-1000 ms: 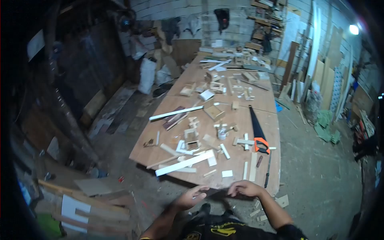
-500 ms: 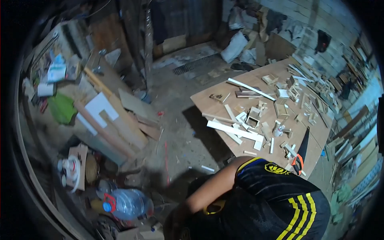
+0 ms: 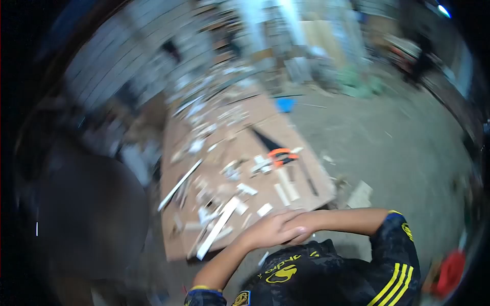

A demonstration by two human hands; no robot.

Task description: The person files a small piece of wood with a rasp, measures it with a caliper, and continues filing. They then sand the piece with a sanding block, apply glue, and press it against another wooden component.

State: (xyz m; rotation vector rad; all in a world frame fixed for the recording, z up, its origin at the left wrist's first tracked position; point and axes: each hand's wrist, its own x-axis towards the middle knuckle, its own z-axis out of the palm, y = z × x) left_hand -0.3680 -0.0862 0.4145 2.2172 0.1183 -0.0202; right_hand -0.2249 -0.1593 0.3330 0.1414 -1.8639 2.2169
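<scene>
My left hand (image 3: 268, 230) and my right hand (image 3: 298, 223) are clasped together in front of my chest, fingers closed over one another. No object shows in them, though blur hides the exact finger overlap. Just past them is the near end of a wooden table (image 3: 324, 187). A handsaw (image 3: 266, 143) with a black blade and orange handle lies on it. Closer to my left hand are a long white strip (image 3: 218, 229) and a small pale block (image 3: 264, 209). Two pale wood strips (image 3: 287, 185) lie beyond my right hand.
Wood pieces (image 3: 204, 130) clutter the far part of the table. A blue item (image 3: 285, 104) lies on the floor past its right edge. Boards (image 3: 326, 43) lean at the back wall. Something red (image 3: 450, 273) is at lower right, and a large dark rounded shape (image 3: 94, 214) at left.
The view has swung right, so the table now lies straight ahead. The bent-over body is more upright, and both hands have come into sight, clasped together.
</scene>
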